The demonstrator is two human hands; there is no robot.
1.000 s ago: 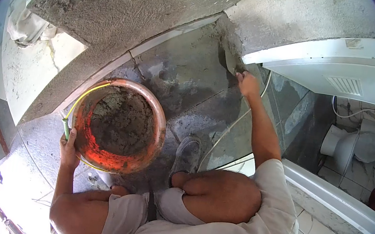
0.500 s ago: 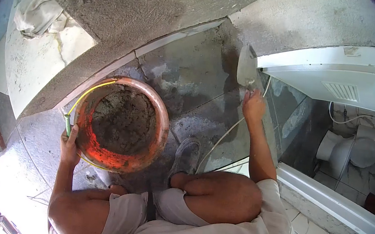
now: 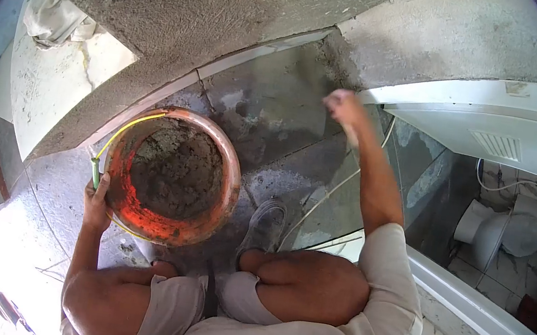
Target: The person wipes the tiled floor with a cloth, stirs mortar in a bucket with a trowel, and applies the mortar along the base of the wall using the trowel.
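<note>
My left hand [image 3: 97, 206] is closed around the green grip [image 3: 95, 173] on the yellow handle of an orange bucket [image 3: 232, 176]. The bucket stands on the floor with grey wet mortar [image 3: 177, 169] inside. Over the floor near the wall corner, my right hand [image 3: 345, 107] is closed on a trowel [image 3: 352, 136]. Motion smears the trowel, so its blade is hard to make out. My right hand is apart from the bucket.
A rough plastered ledge [image 3: 184, 34] runs along the upper left. A pale cable [image 3: 341, 184] crosses the tiled floor. At right stands a white door [image 3: 484, 125] with a vent, and a toilet [image 3: 501, 228] beyond it. A shoe [image 3: 266, 221] is beside the bucket.
My right hand has moved left and up with the trowel, which is now blurred. My left hand keeps hold of the bucket's grip. The view has shifted slightly.
</note>
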